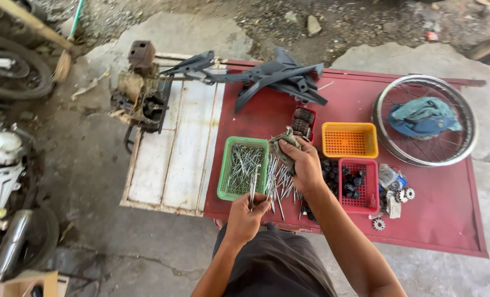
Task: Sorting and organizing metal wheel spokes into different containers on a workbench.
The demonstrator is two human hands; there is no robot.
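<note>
My left hand (247,212) grips the lower end of a thin metal spoke (252,187) at the front edge of the red table (443,209); the spoke points up over the green basket (224,181), which holds several spokes. My right hand (304,162) clutches a grey-green rag (283,146) just right of the basket. Under and between both hands lies a loose pile of spokes (281,184) on the table.
An orange basket (349,139) and a red basket of dark nuts (355,184) stand to the right, with sprockets (404,194) beside them. A spoked wheel rim (424,120) holds a blue cloth. Black plastic fairing parts (278,77) and an engine (143,102) lie behind.
</note>
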